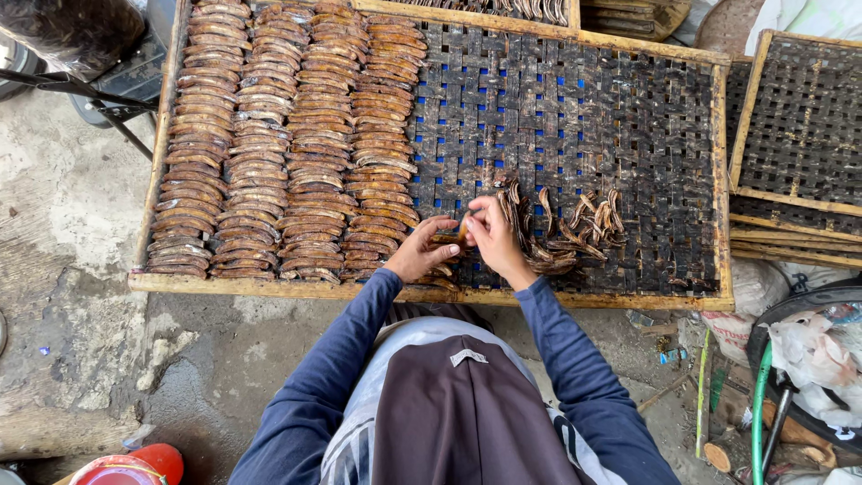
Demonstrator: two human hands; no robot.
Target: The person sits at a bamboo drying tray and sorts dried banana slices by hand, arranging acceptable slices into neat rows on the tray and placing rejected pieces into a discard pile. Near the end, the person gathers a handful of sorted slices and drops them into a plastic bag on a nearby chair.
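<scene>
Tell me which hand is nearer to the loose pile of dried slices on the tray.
Right. The right hand lies against the loose pile, at its left edge. The left hand is farther left, beside the neat rows, with the right hand between it and the pile.

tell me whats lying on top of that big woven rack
On the woven rack lie four neat rows of brown curved strips and a loose pile by the right hand. Blue shows through the gaps; what lies beneath is hidden.

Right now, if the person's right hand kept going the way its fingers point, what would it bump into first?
The right hand points up and left, toward the left hand. Likely it would first meet the brown strip pinched between both hands, then the left fingers; depth is hard to judge.
</scene>
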